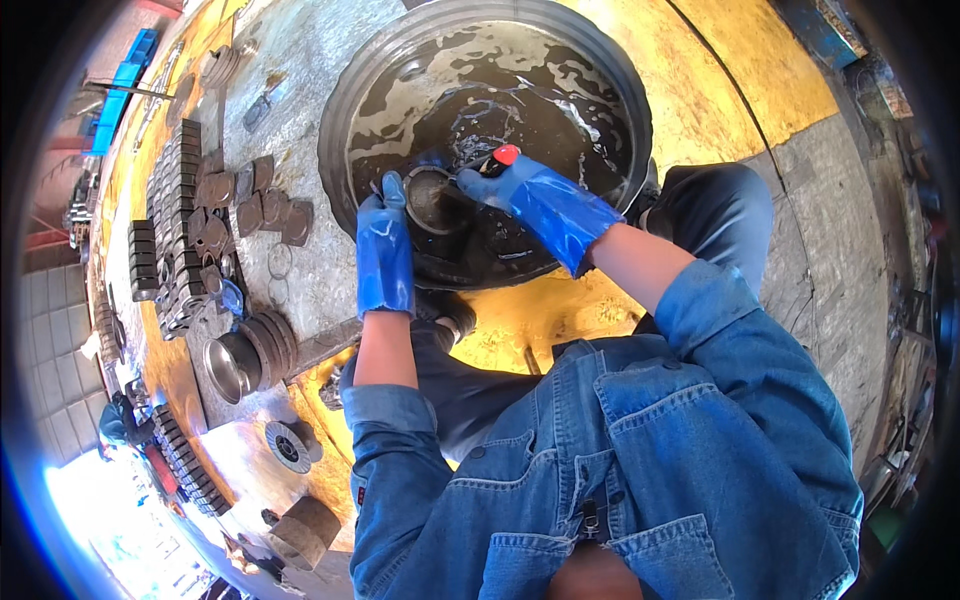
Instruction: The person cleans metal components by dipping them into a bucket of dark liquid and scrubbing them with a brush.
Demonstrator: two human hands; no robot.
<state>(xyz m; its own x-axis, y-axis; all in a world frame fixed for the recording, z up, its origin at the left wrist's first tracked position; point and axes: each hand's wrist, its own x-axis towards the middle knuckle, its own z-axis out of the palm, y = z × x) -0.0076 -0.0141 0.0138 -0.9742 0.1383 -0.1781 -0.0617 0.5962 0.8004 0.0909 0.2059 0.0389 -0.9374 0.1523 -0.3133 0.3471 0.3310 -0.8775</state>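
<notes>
A large round dark tub (336,130) stands in front of me, holding dark liquid with pale foam on it. My left hand (386,235), in a long blue rubber glove, grips the left edge of a round, hollow metal part (437,200) over the near side of the tub. The part is wet and dark, its open end facing up. My right hand (535,195), gloved the same way, is closed round a tool with a red-tipped handle (507,154), just right of the metal part. The tool's working end is hidden.
Left of the tub, a metal-topped bench (310,240) carries stacked dark blocks (175,190), flat dark plates (255,205) and a row of metal rings (240,360). A grey slotted wheel (288,447) and a brown box (305,530) lie lower left. A dark cable (735,85) crosses the yellow floor.
</notes>
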